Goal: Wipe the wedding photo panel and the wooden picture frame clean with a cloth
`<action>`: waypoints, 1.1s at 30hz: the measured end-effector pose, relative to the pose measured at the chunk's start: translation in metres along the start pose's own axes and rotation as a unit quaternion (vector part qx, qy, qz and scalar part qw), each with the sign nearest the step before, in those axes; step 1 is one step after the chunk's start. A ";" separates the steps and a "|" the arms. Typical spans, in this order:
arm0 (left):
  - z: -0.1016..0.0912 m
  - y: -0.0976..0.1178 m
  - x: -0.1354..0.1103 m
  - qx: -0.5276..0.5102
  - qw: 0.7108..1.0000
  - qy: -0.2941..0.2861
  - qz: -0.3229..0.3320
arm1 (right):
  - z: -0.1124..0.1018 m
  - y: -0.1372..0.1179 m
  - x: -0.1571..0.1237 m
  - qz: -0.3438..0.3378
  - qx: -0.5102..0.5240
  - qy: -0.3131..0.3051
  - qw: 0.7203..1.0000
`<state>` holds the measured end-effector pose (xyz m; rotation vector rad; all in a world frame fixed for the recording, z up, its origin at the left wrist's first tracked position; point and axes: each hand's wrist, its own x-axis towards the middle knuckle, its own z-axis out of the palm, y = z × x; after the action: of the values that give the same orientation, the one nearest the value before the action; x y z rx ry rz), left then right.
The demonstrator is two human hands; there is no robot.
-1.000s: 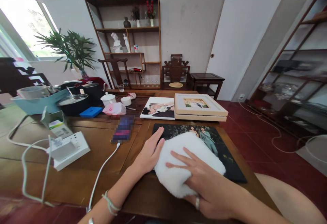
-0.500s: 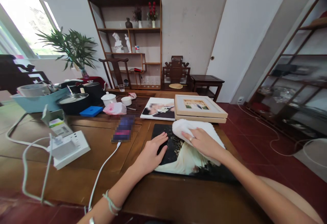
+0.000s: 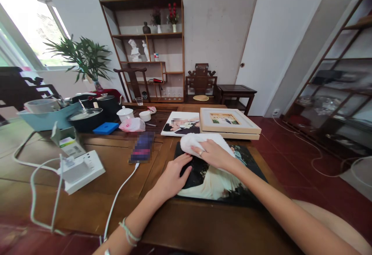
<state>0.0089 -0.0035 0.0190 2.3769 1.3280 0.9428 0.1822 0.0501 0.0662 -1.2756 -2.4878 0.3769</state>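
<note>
While the left hand lies flat and spread over the left edge of the dark photo panel on the wooden bench, the right hand holds a white plush cloth on the panel's far side, near 2 stacked picture frames.

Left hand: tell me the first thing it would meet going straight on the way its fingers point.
Most likely the white cloth under the right hand. The left hand has its fingers over the dark photo panel, aimed at the cloth's near edge; whether they touch it is unclear.
</note>
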 end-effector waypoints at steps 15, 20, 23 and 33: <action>0.004 -0.005 -0.001 0.016 1.000 0.010 0.001 | -0.009 0.046 -0.118 -0.022 -0.095 0.023 0.995; 0.005 -0.006 0.002 0.017 1.000 0.006 -0.004 | -0.005 -0.001 -0.164 -0.110 -0.122 -0.007 0.986; 0.005 -0.006 0.001 0.015 1.000 0.007 0.000 | -0.010 -0.002 -0.170 -0.109 -0.133 -0.014 0.985; 0.004 -0.007 0.001 0.010 1.000 0.021 0.009 | -0.022 0.085 -0.092 -0.036 -0.147 0.020 0.988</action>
<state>0.0071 0.0017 0.0129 2.4018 1.3388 0.9936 0.3039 0.0253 0.0395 -1.2773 -2.6178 -0.0352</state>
